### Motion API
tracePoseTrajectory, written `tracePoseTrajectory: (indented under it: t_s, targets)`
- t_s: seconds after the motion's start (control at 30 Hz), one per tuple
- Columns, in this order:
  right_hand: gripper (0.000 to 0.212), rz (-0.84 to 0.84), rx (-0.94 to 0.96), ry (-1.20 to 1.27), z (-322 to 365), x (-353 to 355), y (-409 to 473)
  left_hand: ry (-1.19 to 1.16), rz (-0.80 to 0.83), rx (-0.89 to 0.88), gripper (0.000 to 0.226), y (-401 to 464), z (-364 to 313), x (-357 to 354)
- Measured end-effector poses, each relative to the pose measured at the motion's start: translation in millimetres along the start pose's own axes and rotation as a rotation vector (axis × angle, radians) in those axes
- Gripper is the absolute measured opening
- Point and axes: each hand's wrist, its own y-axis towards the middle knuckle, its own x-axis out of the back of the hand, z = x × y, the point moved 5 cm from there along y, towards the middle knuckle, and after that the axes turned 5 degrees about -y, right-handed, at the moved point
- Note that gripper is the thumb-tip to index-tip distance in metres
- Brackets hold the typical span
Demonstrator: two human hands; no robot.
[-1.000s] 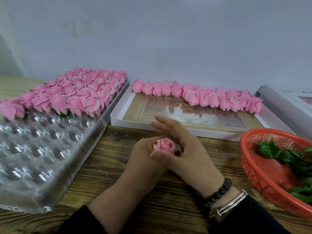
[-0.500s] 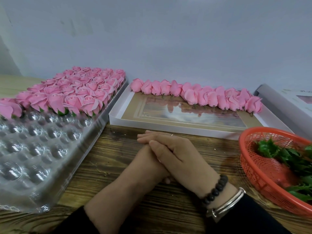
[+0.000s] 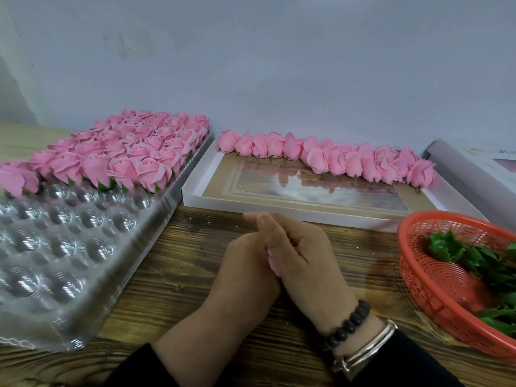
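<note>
Spanning the lower view, the brown wood-grain counter [image 3: 173,275] carries everything. Left: clear plastic blister tray [image 3: 55,247], far rows filled with upright pink roses [image 3: 125,152]. Behind centre: shallow white cardboard box [image 3: 192,195], with a row of pink rose buds [image 3: 335,160] lying along its far edge. Right: orange mesh plastic basket [image 3: 435,283] holding green leafy pieces [image 3: 460,252]. Centre, over the counter: left hand [image 3: 245,272] curled round a single pink rose head [image 3: 272,263], of which only a sliver shows. Right hand [image 3: 304,258] pressed over it, fingers nearly straight.
</note>
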Motion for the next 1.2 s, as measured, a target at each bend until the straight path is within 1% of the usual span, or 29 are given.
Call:
tracePoseTrajectory:
  t_s: [0.03, 0.1, 0.17, 0.23, 0.3, 0.37, 0.4, 0.43, 0.5, 0.57, 0.67, 0.73, 0.77, 0.8, 0.9, 1.0, 1.1, 1.2]
  targets:
    - [0.049, -0.009, -0.008, -0.038, -1, -1, 0, -0.042, 0.008, 0.016, 0.011, 1, 0, -2]
    - [0.043, 0.02, -0.019, -0.09, -3, -1, 1, -0.087, 0.044, 0.071, 0.016, 2, 1, -5]
    - [0.035, 0.114, -0.039, -0.105, -3, 0, 2, -0.123, 0.14, 0.167, 0.017, 0, 7, -10]
    - [0.031, 0.25, -0.085, -0.053, -3, -2, 0, -0.305, 0.268, 0.28, 0.009, -3, 9, -12]
    - [0.028, 0.339, -0.091, -0.018, -3, -4, -3, -0.373, 0.36, 0.316, 0.026, -7, 9, -11]
    - [0.021, 0.346, -0.084, 0.055, 0, -3, -4, -0.419, 0.397, 0.273, 0.032, -9, 5, -9]
    - [0.021, 0.324, -0.076, 0.092, 0, -1, -3, -0.423, 0.39, 0.232, 0.033, -9, 2, -7]
    - [0.028, 0.293, -0.065, 0.116, 0, 2, -2, -0.414, 0.364, 0.204, 0.031, -7, 0, -5]
    - [0.044, 0.255, -0.052, 0.134, -3, 6, -1, -0.423, 0.25, 0.189, 0.025, -3, 4, 1]
    - [0.053, 0.246, -0.037, 0.116, -5, 5, -1, -0.369, 0.148, 0.152, 0.021, 2, 8, 6]
    - [0.057, 0.208, -0.048, 0.127, -6, 0, 0, -0.229, 0.087, 0.045, 0.026, 2, 4, 9]
    - [0.058, 0.159, -0.067, 0.135, -7, -2, -1, -0.165, 0.038, -0.001, 0.02, 1, 0, 8]
    - [0.06, 0.133, -0.072, 0.116, -7, -3, -1, -0.139, 0.013, -0.001, 0.015, 1, -1, 7]
    - [0.061, 0.107, -0.076, 0.083, -8, -3, -1, -0.153, -0.018, 0.01, 0.015, 0, 0, 6]
    - [0.057, 0.027, -0.079, 0.036, -9, -2, -3, -0.243, -0.007, 0.04, 0.023, -2, 1, 1]
    - [0.047, 0.004, -0.066, 0.062, -9, -3, -3, -0.31, -0.001, 0.075, 0.033, -2, 1, 0]
    - [0.037, 0.05, -0.083, 0.058, -10, -4, -2, -0.403, 0.079, 0.126, 0.03, -1, 1, -2]
    - [0.03, 0.141, -0.079, 0.039, -9, -2, 1, -0.421, 0.187, 0.14, 0.028, 1, 3, -3]
